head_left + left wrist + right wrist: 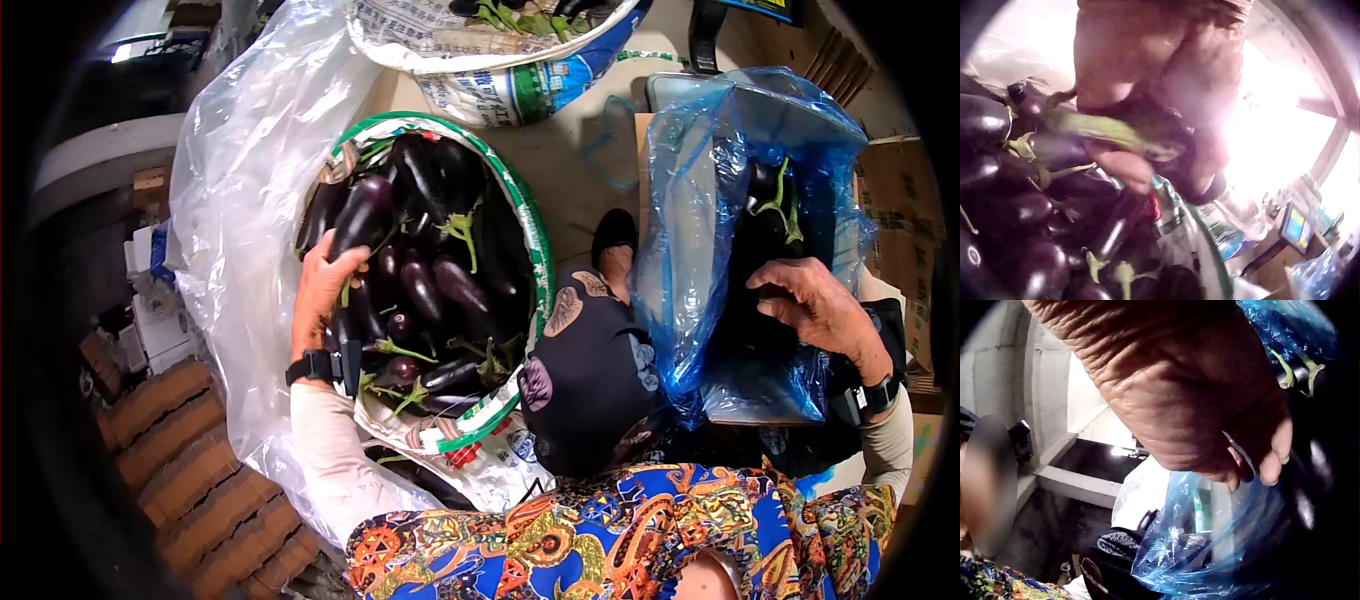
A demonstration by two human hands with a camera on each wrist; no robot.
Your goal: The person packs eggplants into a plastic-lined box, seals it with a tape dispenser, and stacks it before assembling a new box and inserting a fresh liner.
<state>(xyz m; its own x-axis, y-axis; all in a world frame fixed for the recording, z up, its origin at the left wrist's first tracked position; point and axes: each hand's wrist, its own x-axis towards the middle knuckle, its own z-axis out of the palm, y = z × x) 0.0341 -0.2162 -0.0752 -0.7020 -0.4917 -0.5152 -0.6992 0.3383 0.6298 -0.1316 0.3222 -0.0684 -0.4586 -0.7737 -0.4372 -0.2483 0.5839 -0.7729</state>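
One eggplant in left hand; blunt end forward, axis aslant

A person is wearing a blue-and-orange paisley top w/ pale slvs., dk. floral-print trousers, blk. shoe & blk. wrist straps.

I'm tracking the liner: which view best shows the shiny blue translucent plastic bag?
The head view: the blue bag shows there almost whole, spread open, partly behind the right hand. The right wrist view shows crumpled portions; the left wrist view, only a scrap at lower right.
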